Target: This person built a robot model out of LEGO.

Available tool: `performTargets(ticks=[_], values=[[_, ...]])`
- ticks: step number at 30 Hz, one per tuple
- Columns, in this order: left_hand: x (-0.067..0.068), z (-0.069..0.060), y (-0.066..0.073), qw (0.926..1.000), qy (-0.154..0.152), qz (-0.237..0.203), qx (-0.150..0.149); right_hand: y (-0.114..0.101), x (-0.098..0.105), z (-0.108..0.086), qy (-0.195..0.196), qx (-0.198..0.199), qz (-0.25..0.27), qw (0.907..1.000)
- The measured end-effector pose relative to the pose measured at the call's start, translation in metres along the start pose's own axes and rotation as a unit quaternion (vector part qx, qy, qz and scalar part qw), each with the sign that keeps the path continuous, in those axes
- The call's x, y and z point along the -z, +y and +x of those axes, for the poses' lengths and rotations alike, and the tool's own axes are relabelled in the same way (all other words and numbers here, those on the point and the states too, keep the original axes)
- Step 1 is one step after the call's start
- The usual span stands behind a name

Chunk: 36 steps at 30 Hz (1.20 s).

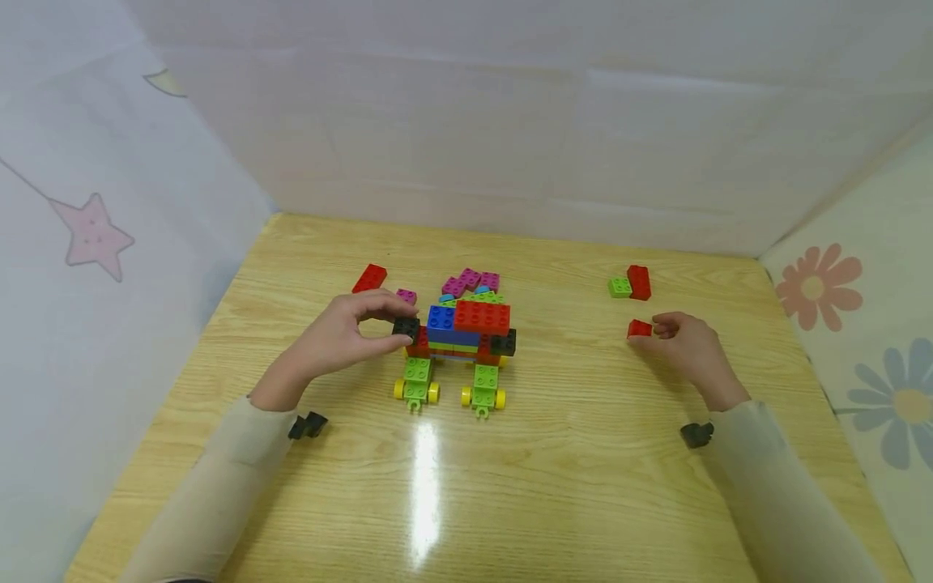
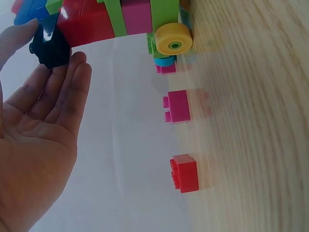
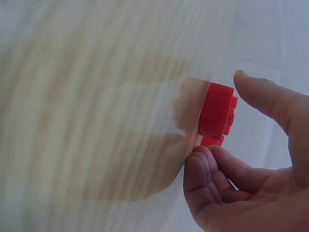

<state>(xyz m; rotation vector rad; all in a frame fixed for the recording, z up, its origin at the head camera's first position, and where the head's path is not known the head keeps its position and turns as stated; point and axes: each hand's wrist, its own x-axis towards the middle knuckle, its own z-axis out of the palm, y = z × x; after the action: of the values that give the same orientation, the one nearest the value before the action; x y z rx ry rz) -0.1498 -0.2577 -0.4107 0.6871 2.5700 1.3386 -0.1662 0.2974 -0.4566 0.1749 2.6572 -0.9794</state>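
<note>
Near the middle of the table stands a built toy vehicle of coloured bricks [image 1: 440,336], with yellow wheels and a red brick [image 1: 483,317] on its upper right. My left hand [image 1: 346,332] pinches a black brick [image 2: 50,42] between thumb and fingers at the vehicle's left end. Another black brick [image 1: 504,342] juts from its right end. Over on the right, my right hand [image 1: 685,344] is beside a small red brick [image 1: 639,329] on the table. In the right wrist view, thumb and fingers are spread around this red brick [image 3: 216,110], and the thumb stands apart from it.
Behind the vehicle lie several magenta bricks [image 1: 470,279]. A loose red brick [image 1: 370,278] and a magenta brick [image 1: 406,296] lie at the back left. At the back right, a green brick [image 1: 619,287] touches a red brick [image 1: 638,282]. White cloth [image 1: 466,146] hangs behind the table.
</note>
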Motion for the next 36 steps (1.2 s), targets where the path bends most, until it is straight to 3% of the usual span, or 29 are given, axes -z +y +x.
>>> performTargets(ticks=[11, 25, 36], values=[[0.004, 0.001, -0.001, 0.9999, -0.004, 0.011, 0.001, -0.013, 0.0, 0.003, 0.004, 0.011, -0.011, 0.9999], [0.001, -0.001, -0.002, 0.9999, -0.005, 0.011, 0.011, -0.014, 0.011, 0.042, 0.044, 0.014, 0.01, 0.9989], [-0.001, 0.0, -0.003, 1.0, -0.003, 0.006, 0.003, -0.02, 0.016, 0.065, 0.084, -0.018, 0.027, 0.9959]])
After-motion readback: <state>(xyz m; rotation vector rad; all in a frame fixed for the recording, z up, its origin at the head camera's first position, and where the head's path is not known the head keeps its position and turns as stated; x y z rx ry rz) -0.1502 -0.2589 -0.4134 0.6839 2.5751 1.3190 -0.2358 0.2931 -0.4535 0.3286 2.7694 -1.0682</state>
